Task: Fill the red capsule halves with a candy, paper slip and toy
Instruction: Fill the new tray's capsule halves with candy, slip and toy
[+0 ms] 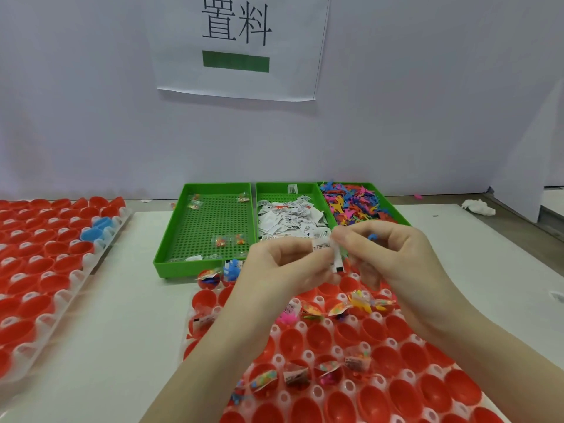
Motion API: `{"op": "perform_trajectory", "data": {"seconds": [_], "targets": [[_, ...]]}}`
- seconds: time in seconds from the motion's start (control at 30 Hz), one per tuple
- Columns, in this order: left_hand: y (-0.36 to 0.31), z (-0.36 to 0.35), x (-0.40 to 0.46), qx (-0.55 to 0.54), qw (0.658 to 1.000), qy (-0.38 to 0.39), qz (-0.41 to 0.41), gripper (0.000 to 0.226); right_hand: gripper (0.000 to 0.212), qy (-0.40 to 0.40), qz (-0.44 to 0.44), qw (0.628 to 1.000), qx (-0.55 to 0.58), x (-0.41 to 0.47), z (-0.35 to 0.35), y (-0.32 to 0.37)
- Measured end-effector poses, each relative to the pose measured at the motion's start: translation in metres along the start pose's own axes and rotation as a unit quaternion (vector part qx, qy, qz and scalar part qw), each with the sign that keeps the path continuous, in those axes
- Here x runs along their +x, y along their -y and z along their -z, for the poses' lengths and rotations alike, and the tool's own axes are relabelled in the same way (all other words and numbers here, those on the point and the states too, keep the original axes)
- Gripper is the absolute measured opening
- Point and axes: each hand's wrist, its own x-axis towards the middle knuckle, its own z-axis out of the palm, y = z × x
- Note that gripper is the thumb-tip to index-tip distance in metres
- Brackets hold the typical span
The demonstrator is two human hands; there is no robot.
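Head view shows our left hand and right hand raised together above the near tray of red capsule halves, both pinching the same small bundle of paper slips between thumb and fingertips. A bit of blue, probably a toy, peeks out from behind the right fingers, though it is too hidden for us to be sure. We judge that we are peeling a single slip off the bundle, and the risk lies there: slips that cling together could go into one half as a pair, or a loose one could flutter down into a half that already has its slip. The half to be filled lies directly under our hands, among the empty ones in the tray's middle rows, while several halves in the near and far rows already hold a candy packet. Behind our hands stand three green bins: the candy bin, nearly spent with only a few packets left, the slip bin, and the toy bin. Running short of candy could stall the filling soon. To our left lies a second tray of red halves with a couple of blue ones.
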Motion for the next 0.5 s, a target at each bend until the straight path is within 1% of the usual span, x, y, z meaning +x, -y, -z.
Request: {"op": "perform_trajectory", "data": {"seconds": [0.03, 0.13, 0.17, 0.2, 0.27, 0.37, 0.5], "targets": [[0.000, 0.000, 0.000, 0.003, 1.000, -0.004, 0.002, 0.018, 0.023, 0.005, -0.007, 1.000, 0.011, -0.001, 0.002, 0.000], [0.001, 0.000, 0.001, 0.010, 1.000, -0.011, -0.002, 0.015, 0.020, 0.033, -0.037, 0.995, 0.086, -0.002, 0.009, 0.001], [0.001, 0.001, 0.000, 0.012, 1.000, -0.011, -0.006, 0.013, 0.026, 0.039, -0.041, 0.994, 0.098, -0.004, 0.012, 0.002], [0.000, 0.001, 0.000, 0.012, 1.000, -0.010, -0.010, 0.013, 0.030, 0.044, -0.035, 0.994, 0.095, -0.005, 0.015, 0.003], [-0.001, 0.001, 0.000, 0.009, 1.000, -0.010, -0.017, 0.010, 0.032, 0.047, -0.006, 0.997, 0.060, -0.010, 0.021, 0.004], [-0.003, 0.001, -0.001, 0.012, 1.000, -0.007, -0.022, 0.007, 0.027, 0.037, 0.037, 0.999, 0.009, -0.018, 0.025, 0.006], [-0.004, 0.001, -0.001, 0.022, 0.999, -0.008, -0.024, 0.005, 0.023, 0.005, 0.082, 0.997, -0.017, -0.025, 0.026, 0.013]]}}
